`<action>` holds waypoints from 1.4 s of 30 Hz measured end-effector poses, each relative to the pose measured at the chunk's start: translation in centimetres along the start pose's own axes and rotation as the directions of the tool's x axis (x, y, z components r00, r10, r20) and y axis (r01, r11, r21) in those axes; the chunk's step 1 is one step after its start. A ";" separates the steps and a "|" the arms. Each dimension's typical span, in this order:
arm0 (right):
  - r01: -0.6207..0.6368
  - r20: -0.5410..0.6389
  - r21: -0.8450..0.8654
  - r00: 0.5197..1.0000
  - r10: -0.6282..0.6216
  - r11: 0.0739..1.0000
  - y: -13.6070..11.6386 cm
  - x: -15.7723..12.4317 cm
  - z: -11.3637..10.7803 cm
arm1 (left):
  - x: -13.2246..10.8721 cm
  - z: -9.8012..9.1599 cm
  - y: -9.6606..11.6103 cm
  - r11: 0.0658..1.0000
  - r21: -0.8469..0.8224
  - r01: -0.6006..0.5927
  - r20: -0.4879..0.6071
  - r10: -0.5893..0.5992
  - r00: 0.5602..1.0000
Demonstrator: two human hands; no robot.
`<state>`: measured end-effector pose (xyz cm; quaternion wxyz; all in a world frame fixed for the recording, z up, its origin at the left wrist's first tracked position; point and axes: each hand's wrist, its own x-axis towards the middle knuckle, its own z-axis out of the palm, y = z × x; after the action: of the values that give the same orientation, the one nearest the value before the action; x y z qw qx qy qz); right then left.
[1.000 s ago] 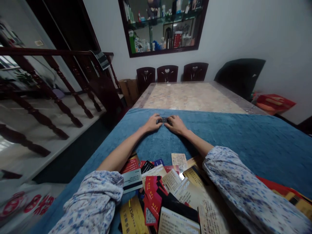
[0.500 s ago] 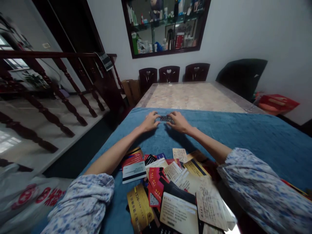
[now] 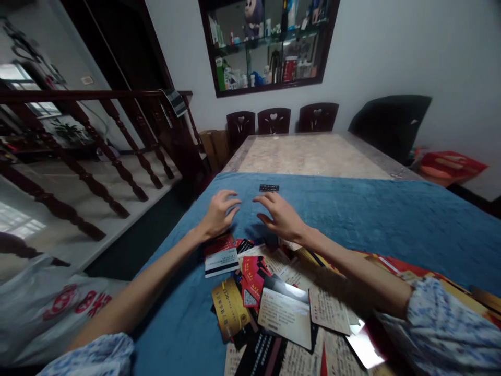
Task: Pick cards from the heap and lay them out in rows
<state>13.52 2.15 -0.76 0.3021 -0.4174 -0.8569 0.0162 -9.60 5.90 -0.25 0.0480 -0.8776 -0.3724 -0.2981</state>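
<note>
A small black card (image 3: 269, 188) with pale print lies flat on the blue cloth (image 3: 352, 224), beyond both hands and apart from them. My left hand (image 3: 219, 213) hovers over the cloth with curved, parted fingers and nothing in them. To its right, my right hand (image 3: 278, 215) is also empty, fingers spread and bent, just short of the black card. Nearer to me spreads a loose heap of cards: a white card with a dark stripe (image 3: 222, 262), a gold card (image 3: 230, 309), red cards (image 3: 253, 277) and a cream printed card (image 3: 285, 315). My right forearm hides part of the heap.
The cloth covers the near part of a stone-topped table (image 3: 301, 151). Dark chairs (image 3: 274, 121) stand at its far end. A wooden railing (image 3: 94, 96) runs along the left, with a white plastic bag (image 3: 50, 308) below. Red packets (image 3: 422, 274) lie right of my forearm.
Both hands have let go of the black card, which stays on the cloth. They have drawn back toward me, and the left has shifted left.
</note>
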 end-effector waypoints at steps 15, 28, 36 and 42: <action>0.194 0.340 -0.005 0.923 -0.180 0.981 -7.7 -1.8 3.4 | -9.7 -4.8 1.5 0.995 -0.048 -0.085 0.048 0.087 0.995; 0.148 0.447 0.092 0.877 -0.174 0.985 -8.0 -2.4 4.1 | -10.4 -6.6 3.5 1.000 -0.017 -0.024 0.468 0.029 0.883; 0.194 0.388 0.110 0.894 -0.222 0.975 -7.5 -2.7 4.8 | -10.5 -6.5 3.8 0.999 0.009 -0.041 0.489 0.031 0.872; 0.234 0.356 0.134 0.895 -0.267 0.963 -7.4 -2.7 4.6 | -10.9 -6.0 3.8 0.992 -0.022 -0.121 0.434 0.119 0.893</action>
<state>7.12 -3.64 -3.84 0.1522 -0.2794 -0.9434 0.0933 -15.92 -5.46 -0.94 -0.0155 -0.9431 -0.3195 -0.0906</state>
